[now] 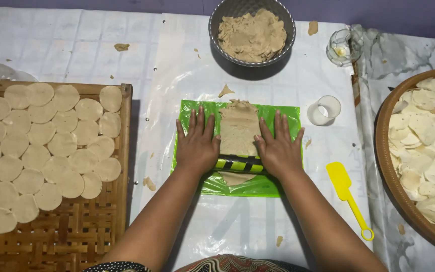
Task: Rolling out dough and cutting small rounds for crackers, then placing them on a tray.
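Both palms press flat: left hand [197, 146] and right hand [279, 148], fingers spread, bear on a striped roller [241, 164] over soft, tearable dough [237, 132] on slippery green plastic [283, 118] mid-tabletop; push from the roller's ends.

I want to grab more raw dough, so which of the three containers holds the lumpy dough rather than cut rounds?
The grey metal bowl at the top centre holds lumpy dough. The flat woven bamboo tray and the round brown basket hold thin pale discs.
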